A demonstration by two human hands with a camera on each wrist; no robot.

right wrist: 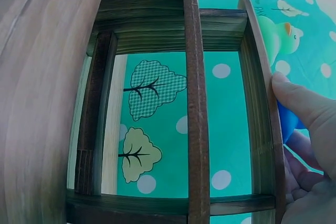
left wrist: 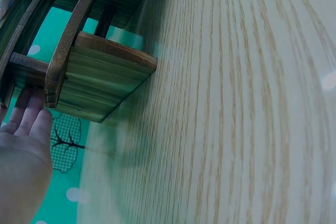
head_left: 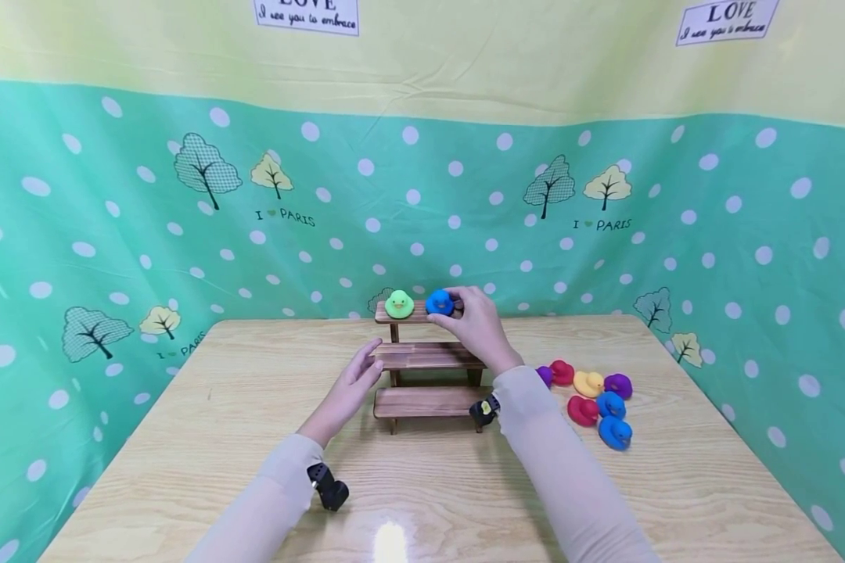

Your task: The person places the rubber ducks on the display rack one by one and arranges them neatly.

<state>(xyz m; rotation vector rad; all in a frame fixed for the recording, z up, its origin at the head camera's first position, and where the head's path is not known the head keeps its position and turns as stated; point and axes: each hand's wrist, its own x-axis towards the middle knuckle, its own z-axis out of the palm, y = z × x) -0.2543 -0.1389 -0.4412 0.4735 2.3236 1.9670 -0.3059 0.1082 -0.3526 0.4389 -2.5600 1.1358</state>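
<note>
A wooden three-step display stand (head_left: 429, 401) is in the middle of the table. On its top shelf sits a green rubber duck (head_left: 399, 304) at the left. My right hand (head_left: 480, 324) pinches a blue rubber duck (head_left: 440, 303) at the right part of that shelf, thumb in front and fingers behind. In the right wrist view the thumb hides most of the blue duck (right wrist: 287, 121). My left hand (head_left: 352, 387) is at the left end of the middle shelf, fingers extended and holding nothing; in the left wrist view its fingertips (left wrist: 41, 124) are right by the stand's side.
Right of the stand, several rubber ducks lie on the wooden table (head_left: 253, 407): red (head_left: 583, 410), yellow (head_left: 588, 383), purple (head_left: 618, 385) and blue (head_left: 615, 432). My right forearm passes close beside them. A green dotted curtain (head_left: 338, 234) hangs behind the table and along both sides.
</note>
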